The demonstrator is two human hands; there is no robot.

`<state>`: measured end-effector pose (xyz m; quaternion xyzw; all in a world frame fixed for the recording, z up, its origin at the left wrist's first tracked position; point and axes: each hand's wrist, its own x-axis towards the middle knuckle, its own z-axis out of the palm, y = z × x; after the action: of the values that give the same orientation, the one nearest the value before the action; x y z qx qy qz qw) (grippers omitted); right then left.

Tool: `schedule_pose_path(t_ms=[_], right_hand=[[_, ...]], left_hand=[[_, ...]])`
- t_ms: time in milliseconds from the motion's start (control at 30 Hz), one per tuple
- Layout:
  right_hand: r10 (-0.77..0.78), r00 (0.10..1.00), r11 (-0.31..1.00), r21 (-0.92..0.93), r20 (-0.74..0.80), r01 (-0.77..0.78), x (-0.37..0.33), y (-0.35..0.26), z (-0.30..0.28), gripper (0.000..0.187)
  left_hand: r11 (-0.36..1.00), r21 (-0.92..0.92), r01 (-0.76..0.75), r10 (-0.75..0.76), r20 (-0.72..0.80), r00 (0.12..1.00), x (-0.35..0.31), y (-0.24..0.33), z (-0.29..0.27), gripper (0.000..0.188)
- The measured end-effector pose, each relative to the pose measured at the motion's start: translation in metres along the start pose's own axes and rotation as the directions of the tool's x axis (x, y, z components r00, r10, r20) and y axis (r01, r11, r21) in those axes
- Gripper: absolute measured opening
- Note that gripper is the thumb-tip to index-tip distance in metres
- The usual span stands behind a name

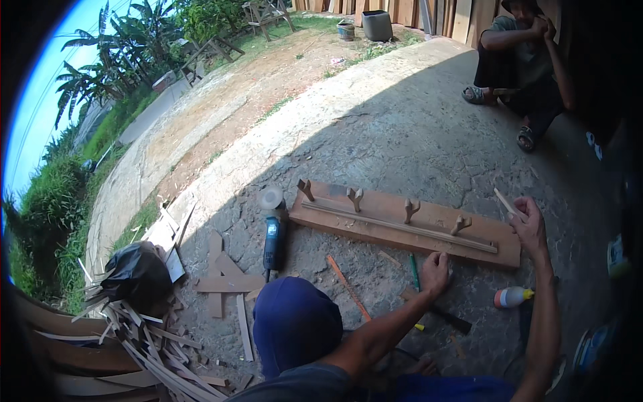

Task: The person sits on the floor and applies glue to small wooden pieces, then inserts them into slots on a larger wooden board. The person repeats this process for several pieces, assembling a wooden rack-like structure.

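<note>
In my right hand (530, 231) is a thin, pale wooden strip (508, 203), pinched by the fingers and pointing up to the left. It is held above the right end of a long wooden board (375, 231). Along the board runs a narrow wooden rail (415, 232), with several forked wooden pegs (410, 211) standing in a row beside it. My left hand (435, 273) is closed close to the board's front edge; whether anything is inside its fingers is hidden. Beside it lies a slim green tool (414, 270). A white squeeze bottle (510, 297) with a yellow cap lies below my right hand.
An angle grinder (271, 238) lies left of the board. Nearer are an orange strip (348, 288), a dark flat tool (449, 318) and wood offcuts (231, 284). Scrap strips pile around a black bag (138, 276) at left. Another person (526, 74) sits at the far right.
</note>
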<state>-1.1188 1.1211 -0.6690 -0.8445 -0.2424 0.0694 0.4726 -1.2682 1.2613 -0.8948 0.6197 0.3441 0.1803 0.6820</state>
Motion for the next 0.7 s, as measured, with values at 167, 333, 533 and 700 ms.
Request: schedule_pose_path(t_ms=[167,333,533,700], right_hand=[[0.118,0.993,0.993,0.012,-0.011,-0.118,0.005,0.042,-0.001,0.026],[0.277,0.959,0.956,-0.118,0.052,-0.27,-0.003,0.054,-0.023,0.025],[0.187,0.975,0.853,-0.513,0.119,-0.1,0.004,0.041,-0.031,0.034],[0.222,0.952,0.884,-0.456,0.21,-0.105,-0.004,0.046,-0.031,0.036]], left_hand=[[0.985,0.074,-0.157,0.162,-0.06,0.985,0.022,0.02,-0.016,0.027],[0.852,0.354,-0.387,0.413,0.003,0.911,0.034,0.038,-0.008,0.025],[0.639,0.541,-0.546,0.559,0.161,0.814,0.049,0.04,-0.02,0.031],[0.537,0.558,-0.632,0.655,0.196,0.73,0.047,0.036,-0.015,0.032]])
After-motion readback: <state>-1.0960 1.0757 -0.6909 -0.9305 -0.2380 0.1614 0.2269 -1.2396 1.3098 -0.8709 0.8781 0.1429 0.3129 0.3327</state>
